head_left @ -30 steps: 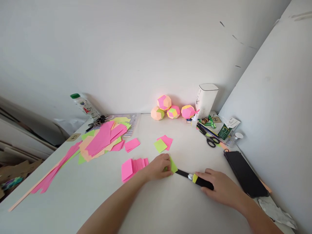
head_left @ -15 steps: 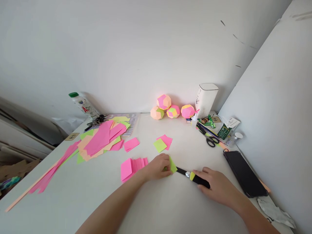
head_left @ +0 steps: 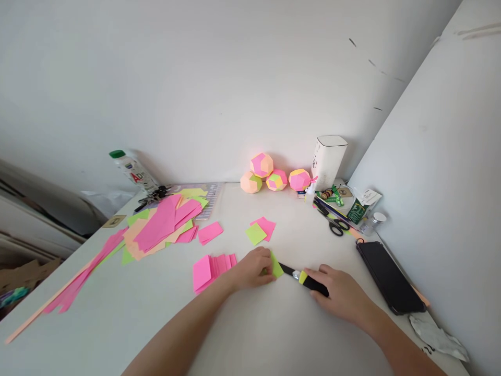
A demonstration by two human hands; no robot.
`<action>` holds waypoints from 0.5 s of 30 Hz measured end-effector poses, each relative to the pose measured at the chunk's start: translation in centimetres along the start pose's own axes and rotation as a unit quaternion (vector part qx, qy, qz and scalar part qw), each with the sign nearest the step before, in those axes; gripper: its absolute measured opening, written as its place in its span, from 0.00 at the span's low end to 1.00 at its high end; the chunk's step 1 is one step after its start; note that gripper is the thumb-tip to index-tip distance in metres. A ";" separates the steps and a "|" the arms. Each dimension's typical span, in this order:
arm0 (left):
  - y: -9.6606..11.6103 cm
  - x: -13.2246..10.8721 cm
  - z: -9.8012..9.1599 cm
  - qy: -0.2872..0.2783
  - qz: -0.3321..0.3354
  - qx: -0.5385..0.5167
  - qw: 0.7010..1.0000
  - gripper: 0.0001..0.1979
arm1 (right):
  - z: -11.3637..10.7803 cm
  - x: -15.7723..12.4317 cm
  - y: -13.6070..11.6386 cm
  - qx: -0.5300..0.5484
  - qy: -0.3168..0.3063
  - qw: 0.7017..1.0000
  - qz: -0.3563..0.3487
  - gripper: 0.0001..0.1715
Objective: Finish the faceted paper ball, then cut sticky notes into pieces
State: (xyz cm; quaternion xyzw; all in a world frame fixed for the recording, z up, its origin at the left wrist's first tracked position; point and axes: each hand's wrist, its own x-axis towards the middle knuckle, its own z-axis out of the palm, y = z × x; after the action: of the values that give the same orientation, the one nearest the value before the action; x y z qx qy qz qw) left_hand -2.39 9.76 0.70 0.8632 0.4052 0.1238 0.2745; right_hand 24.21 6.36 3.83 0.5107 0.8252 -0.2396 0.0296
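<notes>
My left hand (head_left: 258, 267) is closed on a small green sheet of paper (head_left: 276, 265), whose right part sticks out past the fingers. In my right hand (head_left: 335, 290) is a utility knife (head_left: 313, 283) with a black and yellow handle. Its dark blade points left and meets the green paper; the tip is hidden. Left of my left hand stand folded pink paper pieces (head_left: 203, 272). Beyond it, a green square (head_left: 255, 234) overlaps pink paper (head_left: 268, 227) on the table.
At left lie pink, peach and green paper sheets (head_left: 156, 224) by a white bottle (head_left: 133, 171). Several paper balls (head_left: 261, 165) sit along the wall beside a white container (head_left: 329, 162). Scissors (head_left: 338, 226), a small jar (head_left: 376, 222) and a black phone (head_left: 390, 277) are at right.
My right hand and the knife have moved slightly left, bringing the blade further in at the green paper. My left hand keeps its hold. The view has shifted a little.
</notes>
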 end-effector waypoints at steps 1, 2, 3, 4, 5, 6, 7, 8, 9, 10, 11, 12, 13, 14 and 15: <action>0.0 0.0 0.0 -0.001 -0.001 0.001 1.000 0.13 | 0.0 0.1 -0.1 -0.002 0.001 1.000 0.001 0.31; 0.0 0.0 0.0 -0.002 -0.004 0.001 1.000 0.13 | 0.1 0.2 -0.1 -0.004 0.002 1.000 0.001 0.31; -0.1 0.0 0.1 -0.004 -0.006 0.001 1.000 0.13 | 0.1 0.3 -0.1 -0.007 0.002 1.000 0.001 0.31; -0.1 0.1 0.1 -0.005 -0.008 0.002 1.000 0.13 | 0.1 0.4 -0.2 -0.010 0.002 1.000 0.001 0.31; -0.1 0.1 0.1 -0.006 -0.008 0.002 1.000 0.13 | 0.1 0.6 -0.2 -0.012 0.003 1.000 0.000 0.31; -0.1 0.1 0.1 -0.005 -0.007 0.003 1.000 0.13 | 0.1 0.7 -0.2 -0.014 0.005 1.000 0.000 0.31; -0.1 0.1 0.2 -0.004 -0.005 0.004 1.000 0.13 | 0.1 0.8 -0.3 -0.014 0.007 1.000 0.000 0.31; -0.1 0.1 0.2 -0.003 -0.002 0.005 1.000 0.13 | 0.1 0.9 -0.3 -0.012 0.009 1.000 0.001 0.31; -0.1 0.1 0.2 -0.002 0.001 0.006 1.000 0.13 | 0.0 1.0 -0.4 -0.010 0.012 1.000 0.001 0.31; -0.1 0.1 0.2 -0.001 0.003 0.006 1.000 0.13 | 0.0 1.1 -0.5 -0.008 0.016 1.000 0.000 0.31; -0.1 0.1 0.1 -0.002 0.004 0.005 1.000 0.13 | -0.1 1.2 -0.5 -0.007 0.018 1.000 -0.001 0.31; -0.1 0.1 0.1 -0.003 0.003 0.005 1.000 0.13 | -0.1 1.3 -0.6 -0.006 0.020 1.000 -0.002 0.31; 0.0 0.1 0.1 -0.004 0.002 0.005 1.000 0.13 | -0.1 1.5 -0.7 -0.007 0.021 1.000 -0.002 0.31; 0.0 0.1 0.1 -0.004 -0.001 0.004 1.000 0.13 | -0.2 1.6 -0.8 -0.009 0.023 1.000 -0.002 0.31; 0.0 0.1 0.1 -0.005 -0.003 0.004 1.000 0.13 | -0.2 1.7 -0.9 -0.012 0.024 1.000 -0.001 0.31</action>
State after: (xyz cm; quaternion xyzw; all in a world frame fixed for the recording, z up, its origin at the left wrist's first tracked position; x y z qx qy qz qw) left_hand -2.28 9.78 0.66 0.8638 0.4066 0.1174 0.2734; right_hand 22.70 7.53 3.80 0.5154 0.8289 -0.2169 0.0157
